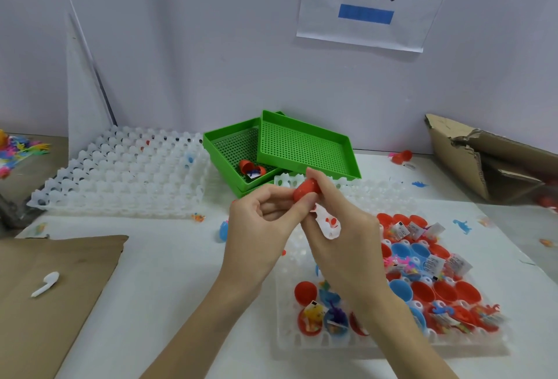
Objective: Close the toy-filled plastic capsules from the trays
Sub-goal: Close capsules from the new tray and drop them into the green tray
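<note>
Both my hands meet above the table's middle around a red plastic capsule. My left hand pinches its lower left side with thumb and fingers. My right hand grips it from the right, fingers curled over its top. Below them lies a white pocketed tray holding several open red and blue capsule halves filled with small toys and paper slips. A closed blue capsule lies on the table left of my left hand.
Two green perforated trays stand behind my hands, the lower one holding an open red capsule. A stack of white trays sits back left. Cardboard with a white earbud lies front left; a torn box stands at right.
</note>
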